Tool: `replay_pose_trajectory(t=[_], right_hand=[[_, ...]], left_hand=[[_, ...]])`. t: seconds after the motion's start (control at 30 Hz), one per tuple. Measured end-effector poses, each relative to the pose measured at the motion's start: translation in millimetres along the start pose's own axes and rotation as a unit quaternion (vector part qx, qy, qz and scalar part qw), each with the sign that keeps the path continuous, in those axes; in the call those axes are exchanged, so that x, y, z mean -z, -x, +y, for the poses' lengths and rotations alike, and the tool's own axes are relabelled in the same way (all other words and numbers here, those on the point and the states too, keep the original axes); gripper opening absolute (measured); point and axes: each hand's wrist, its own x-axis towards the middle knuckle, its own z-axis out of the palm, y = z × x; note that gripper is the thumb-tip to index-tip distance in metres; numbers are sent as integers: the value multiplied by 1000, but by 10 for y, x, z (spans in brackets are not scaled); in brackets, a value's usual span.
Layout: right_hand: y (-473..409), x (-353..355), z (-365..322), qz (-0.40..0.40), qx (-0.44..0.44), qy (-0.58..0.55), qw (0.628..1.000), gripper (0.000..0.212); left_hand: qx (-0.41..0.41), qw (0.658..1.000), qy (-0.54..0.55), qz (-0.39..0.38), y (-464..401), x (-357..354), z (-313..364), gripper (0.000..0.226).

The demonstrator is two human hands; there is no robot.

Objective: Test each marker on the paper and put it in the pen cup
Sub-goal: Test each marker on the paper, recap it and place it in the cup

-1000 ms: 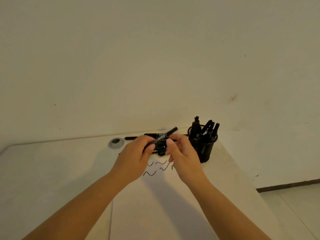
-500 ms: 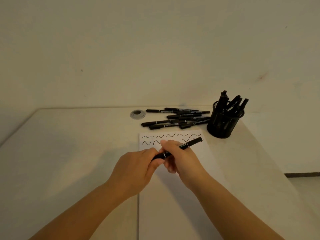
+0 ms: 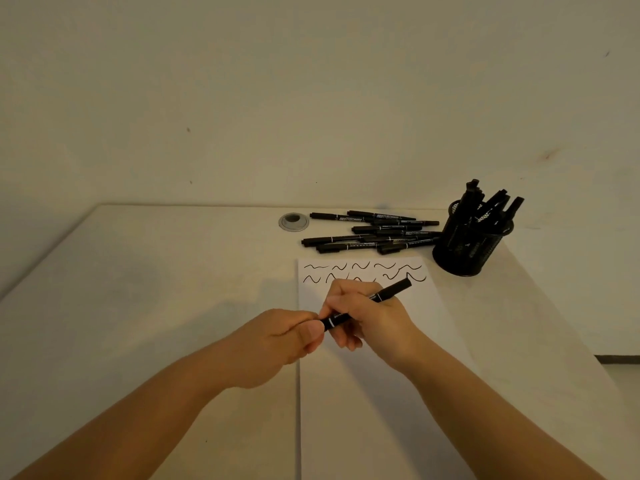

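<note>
Both hands are gripping 1 black marker (image 3: 367, 303) above the white paper (image 3: 374, 375): the left hand (image 3: 277, 344) is pinching its near end, the right hand (image 3: 370, 320) is curling around its barrel. The mesh pen cup (image 3: 467, 247) is sitting near the paper's far right corner, beside loose markers (image 3: 370, 233).

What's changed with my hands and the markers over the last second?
Both hands came back from the marker pile with one marker, now gripped over the paper: left hand on its near end, right hand round the barrel. Pile and pen cup look unchanged.
</note>
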Motion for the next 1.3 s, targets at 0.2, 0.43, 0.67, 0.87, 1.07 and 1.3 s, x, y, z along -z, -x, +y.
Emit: replay_pose_trajectory(t=[0.2, 0.43, 0.67, 0.87, 1.07, 1.3], right_hand=[[0, 649, -68, 220, 40, -20, 975, 28], [-216, 280, 69, 217, -23, 75, 973, 15], [-392, 77, 296, 264, -1, 125, 956, 16], [-350, 285, 471, 292, -1, 95, 952, 12], [-339, 187, 469, 228, 14, 101, 968, 16], [-296, 83, 439, 181, 29, 128, 975, 19]], left_hand=[[41, 988, -50, 137, 229, 357, -316, 32], [-23, 971, -148, 189, 51, 192, -400, 52], [-31, 963, -223, 145, 28, 134, -414, 37], [-24, 965, -219, 139, 7, 148, -425, 36], [-12, 966, -222, 135, 9, 143, -425, 37], [2, 966, -220, 136, 10, 143, -442, 36]])
